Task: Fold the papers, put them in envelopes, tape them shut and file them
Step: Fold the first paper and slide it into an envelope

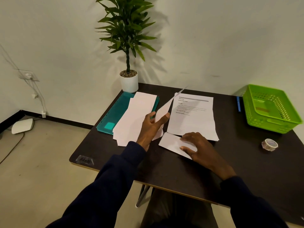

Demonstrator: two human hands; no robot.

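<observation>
My left hand (152,127) pinching an envelope (166,107) lifted off the envelope stack (134,117), my right hand (195,145) flat and open on a folded paper (171,143), printed sheets (192,119) just behind, tape roll (269,144) and green basket (269,109) to the right on my table (172,170)

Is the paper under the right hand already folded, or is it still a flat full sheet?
Folded. The paper under the right hand is a narrow strip, far shorter than the printed sheets behind it.
</observation>
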